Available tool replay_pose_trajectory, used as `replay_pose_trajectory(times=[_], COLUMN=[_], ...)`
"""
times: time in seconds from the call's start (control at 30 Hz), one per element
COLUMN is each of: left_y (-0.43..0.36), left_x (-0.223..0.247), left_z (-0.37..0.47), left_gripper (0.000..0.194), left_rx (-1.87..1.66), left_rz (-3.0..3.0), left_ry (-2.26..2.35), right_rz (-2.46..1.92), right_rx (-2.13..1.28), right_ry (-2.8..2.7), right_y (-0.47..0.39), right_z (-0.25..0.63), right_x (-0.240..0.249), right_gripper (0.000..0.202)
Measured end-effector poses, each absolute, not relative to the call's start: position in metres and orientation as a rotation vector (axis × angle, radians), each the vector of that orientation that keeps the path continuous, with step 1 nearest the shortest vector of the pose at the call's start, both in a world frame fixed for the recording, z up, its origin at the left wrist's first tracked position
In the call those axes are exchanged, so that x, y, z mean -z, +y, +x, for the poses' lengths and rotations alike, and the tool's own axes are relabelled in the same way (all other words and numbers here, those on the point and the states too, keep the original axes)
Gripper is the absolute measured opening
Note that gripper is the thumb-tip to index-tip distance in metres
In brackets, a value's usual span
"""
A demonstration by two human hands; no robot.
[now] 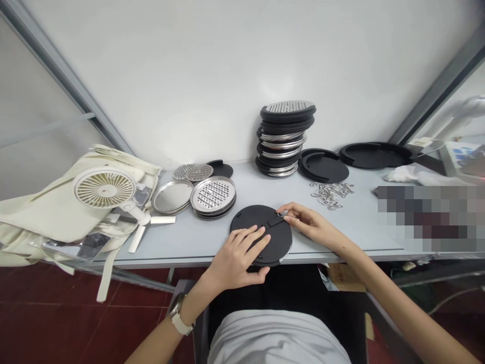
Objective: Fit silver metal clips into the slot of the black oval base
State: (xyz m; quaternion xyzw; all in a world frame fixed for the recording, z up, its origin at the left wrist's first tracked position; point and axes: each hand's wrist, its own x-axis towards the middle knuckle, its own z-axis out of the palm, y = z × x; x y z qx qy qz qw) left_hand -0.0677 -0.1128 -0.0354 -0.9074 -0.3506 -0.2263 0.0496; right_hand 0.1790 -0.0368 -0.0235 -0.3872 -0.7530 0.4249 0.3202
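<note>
A round black plastic disc (261,215) lies near the table's front edge, with a thin slit and a strip of shiny metal at its lower right rim. My left hand (238,258) rests on the disc from the lower left, fingers spread flat over it and the thumb at the front edge. At the disc's upper right rim, my right hand (308,222) pinches a small metal clip (280,214); part of the clip is hidden by the fingers. Behind that hand lies a loose pile of similar small metal clips (330,194).
Behind stands a tall stack of graters in black holders (286,136), beside black round holders (329,167). Grater discs (212,194) and plain metal discs (172,196) lie at left. A white fan (105,188) sits on a cream bag (45,202). A white wall rises behind.
</note>
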Motion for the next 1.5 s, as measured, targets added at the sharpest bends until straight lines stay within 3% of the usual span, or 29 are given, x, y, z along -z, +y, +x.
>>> replay_pose_trajectory(times=[0.73,1.23,1.5], left_y=[-0.1125,-0.1125,-0.1131], left_x=[0.0357,0.0361,0.036], left_z=[-0.068,-0.0678,-0.0682], left_gripper=[0.059,0.058,0.058], left_rx=[0.67,0.689,0.681], left_rz=[-2.773,-2.759,-2.761], left_ry=[-1.079,-1.082,-1.078], right_rz=[-1.03,-0.993,-0.961], right_rx=[-1.063,-1.102,-1.065], right_ry=[-2.007,-1.9,-1.851], right_y=[-0.0378,-0.0363,-0.0368], right_z=[0.1785,0.1779,0.1752], right_x=[0.0234,0.0315,0.0266], right_gripper=[0.035,0.017,0.025])
